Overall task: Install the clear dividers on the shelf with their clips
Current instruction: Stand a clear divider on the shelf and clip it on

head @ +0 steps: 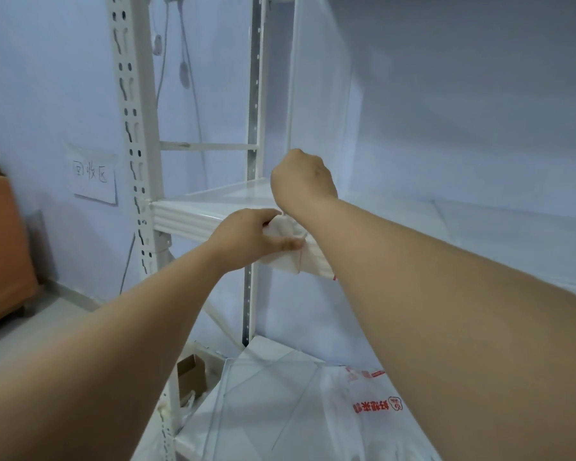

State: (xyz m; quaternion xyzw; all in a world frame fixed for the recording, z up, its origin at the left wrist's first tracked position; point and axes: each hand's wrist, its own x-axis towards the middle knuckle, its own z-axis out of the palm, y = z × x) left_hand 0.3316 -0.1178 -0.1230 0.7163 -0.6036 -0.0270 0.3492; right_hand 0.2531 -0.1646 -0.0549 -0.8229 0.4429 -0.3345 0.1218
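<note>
You are facing a pale lilac wall (47, 78) lying at ten o'clock, where a handwritten paper sign (94, 176) is hanging. An orange-brown wooden cabinet (0, 247) is standing at nine o'clock on the grey tiled floor (47, 321). White cords (188, 81) are dangling at eleven o'clock. Soft, even light is filling the room.

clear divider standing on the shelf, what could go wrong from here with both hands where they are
1. The upright clear divider is steadied only near its bottom edge by the right hand; it might tip sideways if released before a clip holds it.
2. The left hand grips a small white bag at the shelf front edge, so it is not free to catch the panel.
3. Spare clear sheets on the lower shelf could be knocked or scratched if something drops.
</note>
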